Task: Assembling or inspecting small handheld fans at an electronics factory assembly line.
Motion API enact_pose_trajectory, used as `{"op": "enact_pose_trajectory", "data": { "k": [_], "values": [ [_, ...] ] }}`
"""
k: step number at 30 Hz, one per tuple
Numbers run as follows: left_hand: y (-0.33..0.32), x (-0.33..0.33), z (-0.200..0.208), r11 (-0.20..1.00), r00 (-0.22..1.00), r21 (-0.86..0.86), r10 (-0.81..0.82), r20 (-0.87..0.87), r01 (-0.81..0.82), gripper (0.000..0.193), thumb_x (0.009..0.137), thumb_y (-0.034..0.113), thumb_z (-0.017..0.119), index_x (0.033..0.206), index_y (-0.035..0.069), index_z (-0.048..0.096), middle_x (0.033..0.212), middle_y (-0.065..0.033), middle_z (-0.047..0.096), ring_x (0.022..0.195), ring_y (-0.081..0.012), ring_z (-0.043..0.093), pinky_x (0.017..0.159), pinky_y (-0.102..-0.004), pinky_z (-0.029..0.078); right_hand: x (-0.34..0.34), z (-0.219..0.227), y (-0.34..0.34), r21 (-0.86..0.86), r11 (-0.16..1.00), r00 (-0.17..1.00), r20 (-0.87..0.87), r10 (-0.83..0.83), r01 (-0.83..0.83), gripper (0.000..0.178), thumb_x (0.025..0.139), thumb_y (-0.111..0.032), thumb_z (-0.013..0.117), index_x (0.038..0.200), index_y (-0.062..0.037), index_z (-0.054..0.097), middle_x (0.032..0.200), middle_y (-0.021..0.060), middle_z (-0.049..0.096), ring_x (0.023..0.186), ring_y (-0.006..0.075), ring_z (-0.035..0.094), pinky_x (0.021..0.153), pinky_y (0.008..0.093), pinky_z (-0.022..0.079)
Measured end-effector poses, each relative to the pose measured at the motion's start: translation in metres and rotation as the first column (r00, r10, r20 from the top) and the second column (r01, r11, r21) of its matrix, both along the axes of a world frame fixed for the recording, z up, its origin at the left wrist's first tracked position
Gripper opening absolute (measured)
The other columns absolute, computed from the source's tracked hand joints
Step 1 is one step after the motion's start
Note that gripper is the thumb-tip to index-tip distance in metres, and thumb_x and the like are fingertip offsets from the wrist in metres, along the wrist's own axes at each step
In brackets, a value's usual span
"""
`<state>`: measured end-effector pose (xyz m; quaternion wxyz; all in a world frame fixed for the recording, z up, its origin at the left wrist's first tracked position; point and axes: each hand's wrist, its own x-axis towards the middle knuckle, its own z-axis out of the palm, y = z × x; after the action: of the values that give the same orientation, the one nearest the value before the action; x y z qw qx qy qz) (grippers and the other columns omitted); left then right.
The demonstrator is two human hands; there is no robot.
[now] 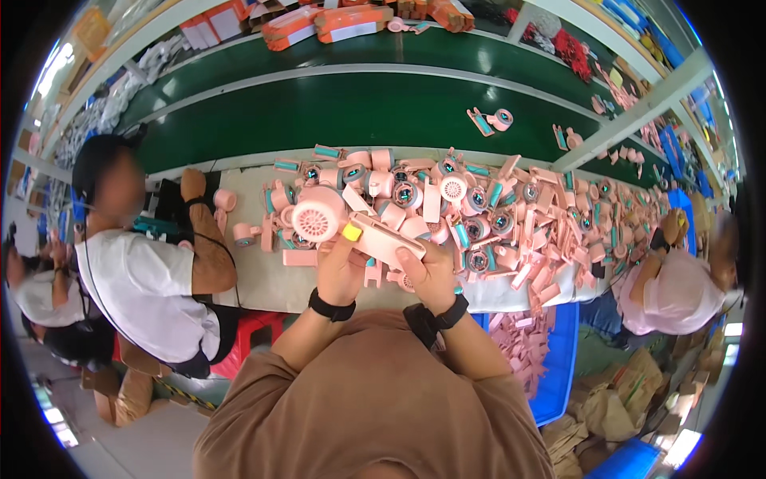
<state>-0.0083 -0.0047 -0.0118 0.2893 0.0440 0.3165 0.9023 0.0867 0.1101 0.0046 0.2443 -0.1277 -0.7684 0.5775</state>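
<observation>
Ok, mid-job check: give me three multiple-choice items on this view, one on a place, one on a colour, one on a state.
1. Where does the pile of pink fan parts lie?
A. on the pale worktable beyond the hands
B. on the floor
C. on the red stool

2. What colour is the small cap on the left hand's thumb?
A. blue
B. yellow
C. black

3. What is the state of the pink handheld fan?
A. lying loose in the pile
B. held in both hands
C. riding on the green conveyor belt

Answers:
1 A, the parts spread across the worktable between the hands and the green conveyor belt.
2 B, a yellow cap sits on the thumb tip.
3 B, the left hand and the right hand both have fingers on its handle.
</observation>
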Motion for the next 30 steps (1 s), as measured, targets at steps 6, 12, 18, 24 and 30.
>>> {"op": "enact_pose_trajectory", "data": {
  "k": [6, 12, 18, 24, 30],
  "values": [
    [-0.002, 0.006, -0.034, 0.994, 0.997, -0.107, -0.016, 0.082, 0.025, 0.020, 0.085, 0.012, 0.056, 0.101, 0.000, 0.058, 0.087, -0.0083, 0.064, 0.075, -0.0126, 0.061, 0.065, -0.0268, 0.052, 0.006, -0.023, 0.001, -0.522, 0.851, 0.922, 0.297, 0.246, -0.059, 0.026, 0.085, -0.016, 0.058, 0.104, 0.0005, 0.054, 0.076, 0.0017, 0.059, 0.061, 0.0046, 0.050, 0.052, 0.0187, 0.040],
    [-0.021, 0.010, -0.034, 0.977, 0.984, -0.164, 0.152, 0.093, -0.135, 0.022, 0.085, 0.010, 0.058, 0.105, 0.002, 0.058, 0.095, -0.0041, 0.062, 0.085, -0.0110, 0.059, 0.072, -0.0249, 0.050, 0.002, -0.054, -0.013, -0.352, 0.911, 0.936, 0.190, 0.296, -0.217, 0.024, 0.086, -0.015, 0.054, 0.102, 0.0032, 0.053, 0.077, 0.0036, 0.059, 0.059, 0.0056, 0.050, 0.053, 0.0199, 0.040],
    [-0.096, -0.003, -0.122, 0.639, 0.944, -0.729, -0.010, -0.329, -0.247, 0.011, 0.083, 0.012, 0.059, 0.087, 0.002, 0.061, 0.074, -0.0024, 0.064, 0.062, -0.0125, 0.058, 0.054, -0.0292, 0.044, -0.021, -0.078, -0.019, -0.448, 0.746, 0.467, 0.587, 0.661, -0.492, 0.024, 0.084, -0.018, 0.057, 0.098, 0.0009, 0.056, 0.070, 0.0035, 0.057, 0.059, 0.0083, 0.053, 0.054, 0.0227, 0.043],
    [-0.192, -0.037, -0.150, -0.441, 0.917, -0.823, -0.333, -0.220, -0.357, 0.022, 0.080, 0.023, 0.051, 0.088, 0.004, 0.057, 0.071, -0.0195, 0.061, 0.066, -0.0368, 0.060, 0.057, -0.0461, 0.047, -0.028, -0.023, 0.015, 0.150, 0.701, 0.632, 0.590, 0.502, -0.697, 0.035, 0.079, -0.026, 0.062, 0.103, -0.0009, 0.055, 0.087, 0.0150, 0.061, 0.080, 0.0287, 0.060, 0.068, 0.0356, 0.047],
    [-0.203, -0.032, -0.167, -0.439, 0.946, -0.848, -0.252, -0.202, -0.298, 0.024, 0.078, 0.026, 0.054, 0.085, 0.003, 0.058, 0.072, -0.0201, 0.061, 0.068, -0.0367, 0.060, 0.059, -0.0459, 0.047, -0.104, -0.012, 0.001, 0.466, 0.525, 0.702, 0.495, 0.512, -0.712, 0.027, 0.076, -0.018, 0.060, 0.098, -0.0022, 0.059, 0.092, 0.0142, 0.060, 0.086, 0.0299, 0.056, 0.075, 0.0386, 0.043]
  ]
}}
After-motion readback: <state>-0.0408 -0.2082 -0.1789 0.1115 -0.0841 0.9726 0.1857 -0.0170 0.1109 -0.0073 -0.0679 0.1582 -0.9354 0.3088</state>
